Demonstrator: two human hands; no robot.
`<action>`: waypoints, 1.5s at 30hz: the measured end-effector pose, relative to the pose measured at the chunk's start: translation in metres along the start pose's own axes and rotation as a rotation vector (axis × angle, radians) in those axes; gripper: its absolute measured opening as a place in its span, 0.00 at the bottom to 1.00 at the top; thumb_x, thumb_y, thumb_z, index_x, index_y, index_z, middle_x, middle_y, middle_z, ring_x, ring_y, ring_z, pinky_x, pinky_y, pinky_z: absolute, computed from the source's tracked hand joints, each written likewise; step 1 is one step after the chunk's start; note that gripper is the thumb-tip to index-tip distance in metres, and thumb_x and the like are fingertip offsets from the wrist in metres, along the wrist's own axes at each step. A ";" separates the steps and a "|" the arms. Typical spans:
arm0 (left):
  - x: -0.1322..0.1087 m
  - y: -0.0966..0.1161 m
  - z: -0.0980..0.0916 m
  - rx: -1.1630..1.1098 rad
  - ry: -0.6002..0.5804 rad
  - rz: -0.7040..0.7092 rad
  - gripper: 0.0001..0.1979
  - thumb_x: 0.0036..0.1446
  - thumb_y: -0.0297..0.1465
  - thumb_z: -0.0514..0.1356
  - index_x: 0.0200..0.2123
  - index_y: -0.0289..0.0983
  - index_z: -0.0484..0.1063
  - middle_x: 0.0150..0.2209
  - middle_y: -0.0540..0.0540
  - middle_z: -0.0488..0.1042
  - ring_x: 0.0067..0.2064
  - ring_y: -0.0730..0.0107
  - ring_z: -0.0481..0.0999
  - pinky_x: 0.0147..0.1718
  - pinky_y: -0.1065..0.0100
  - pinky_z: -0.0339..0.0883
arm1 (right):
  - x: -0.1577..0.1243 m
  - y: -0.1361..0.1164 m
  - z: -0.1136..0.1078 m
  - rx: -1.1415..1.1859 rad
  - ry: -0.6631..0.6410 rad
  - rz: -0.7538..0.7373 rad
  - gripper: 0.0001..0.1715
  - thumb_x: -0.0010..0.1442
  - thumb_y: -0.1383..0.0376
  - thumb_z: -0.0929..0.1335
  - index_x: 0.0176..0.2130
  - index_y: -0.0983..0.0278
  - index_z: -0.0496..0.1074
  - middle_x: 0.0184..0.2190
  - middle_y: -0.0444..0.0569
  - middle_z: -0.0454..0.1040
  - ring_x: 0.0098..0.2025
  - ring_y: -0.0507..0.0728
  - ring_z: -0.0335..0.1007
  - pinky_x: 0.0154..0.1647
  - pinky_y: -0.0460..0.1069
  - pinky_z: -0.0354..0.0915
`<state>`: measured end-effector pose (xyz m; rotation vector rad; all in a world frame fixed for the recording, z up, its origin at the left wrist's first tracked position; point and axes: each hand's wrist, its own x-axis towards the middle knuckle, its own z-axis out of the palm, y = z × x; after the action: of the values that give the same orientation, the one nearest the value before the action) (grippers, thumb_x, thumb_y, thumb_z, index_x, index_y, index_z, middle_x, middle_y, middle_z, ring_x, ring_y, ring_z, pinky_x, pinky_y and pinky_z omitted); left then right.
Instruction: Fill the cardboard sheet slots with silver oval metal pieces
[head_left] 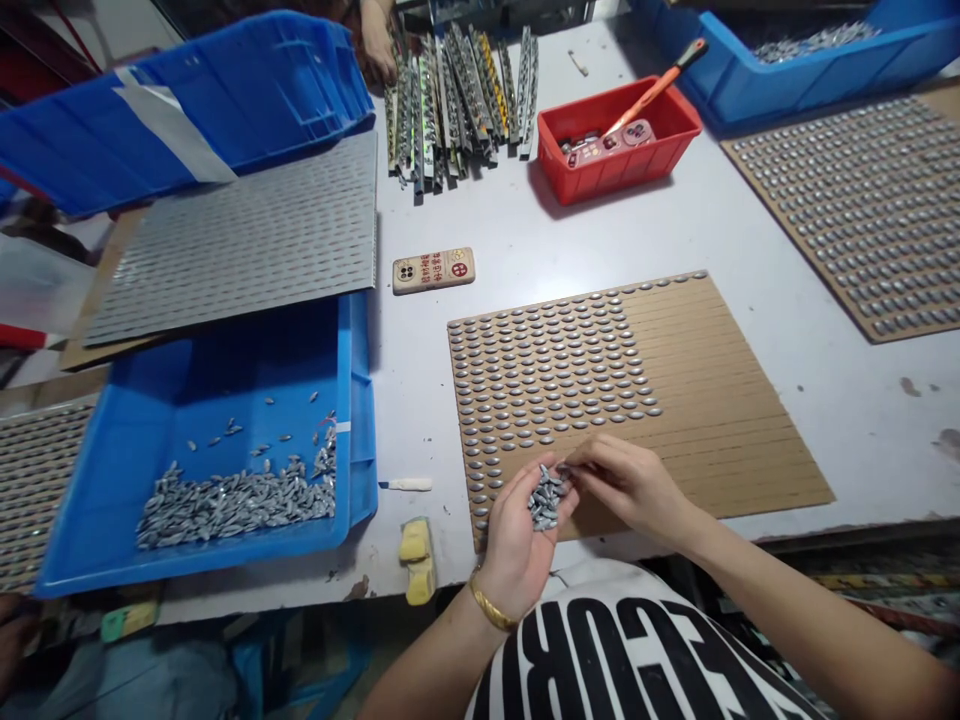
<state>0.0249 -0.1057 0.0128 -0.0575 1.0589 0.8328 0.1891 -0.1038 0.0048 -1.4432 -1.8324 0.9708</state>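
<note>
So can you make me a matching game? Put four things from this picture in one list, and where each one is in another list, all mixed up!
Things:
1. gold bangle
2. silver pieces
3. cardboard board
4. orange-handled tool

Places:
A. cupped in the left hand
B. resting in the red crate
C. around the left wrist
D. lying on the white table

Right pairs: 1-C, 2-A, 3-D, 4-B.
</note>
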 end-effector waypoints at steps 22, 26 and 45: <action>0.002 0.001 0.001 0.059 -0.061 -0.038 0.11 0.56 0.29 0.59 0.42 0.30 0.74 0.42 0.37 0.77 0.47 0.58 0.76 0.51 0.55 0.67 | 0.012 0.012 -0.015 0.015 -0.181 0.088 0.08 0.62 0.65 0.64 0.35 0.62 0.73 0.30 0.47 0.73 0.32 0.53 0.70 0.33 0.46 0.65; 0.002 0.004 -0.001 0.025 -0.021 -0.009 0.12 0.56 0.29 0.60 0.43 0.30 0.73 0.45 0.34 0.76 0.48 0.55 0.76 0.53 0.55 0.66 | 0.011 0.021 -0.004 0.211 -0.021 0.280 0.10 0.62 0.60 0.64 0.35 0.63 0.72 0.27 0.45 0.74 0.28 0.52 0.69 0.28 0.46 0.65; 0.001 0.007 -0.004 0.005 -0.021 -0.006 0.12 0.56 0.30 0.60 0.43 0.30 0.72 0.45 0.33 0.77 0.46 0.55 0.77 0.52 0.54 0.66 | 0.022 0.026 0.024 -0.365 0.086 0.071 0.07 0.62 0.66 0.62 0.34 0.62 0.69 0.29 0.47 0.72 0.30 0.54 0.68 0.31 0.46 0.61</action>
<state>0.0176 -0.1021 0.0120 -0.0478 1.0403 0.8239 0.1784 -0.0833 -0.0303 -1.7460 -1.9768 0.6144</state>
